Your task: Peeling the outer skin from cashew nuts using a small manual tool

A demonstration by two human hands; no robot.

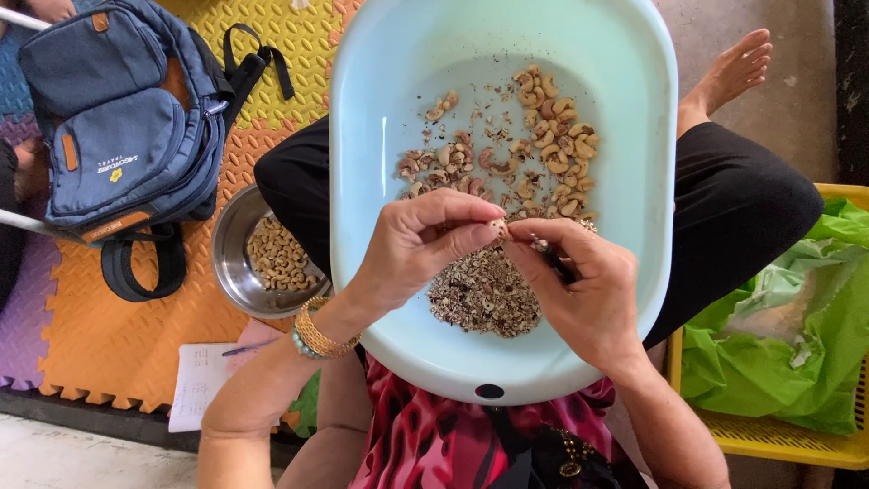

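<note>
Two hands meet over the pale blue basin (625,109) resting on the person's lap. The left hand (412,244) pinches a single cashew nut (497,225) between thumb and forefinger, fingers (453,237) clamped on it. The right hand (584,290) touches the same nut from 3 o'clock, its fingers closed around a small dark tool (554,258). Just below the hands, at 6 o'clock, lies a heap of brown skins (484,294). Unpeeled cashews (552,145) are scattered toward 12 o'clock in the basin. At 9 o'clock a steel bowl (231,263) holds peeled nuts, near a blue backpack (118,127) on the foam mat. A yellow crate (787,448) with green plastic sits at 3 o'clock.
</note>
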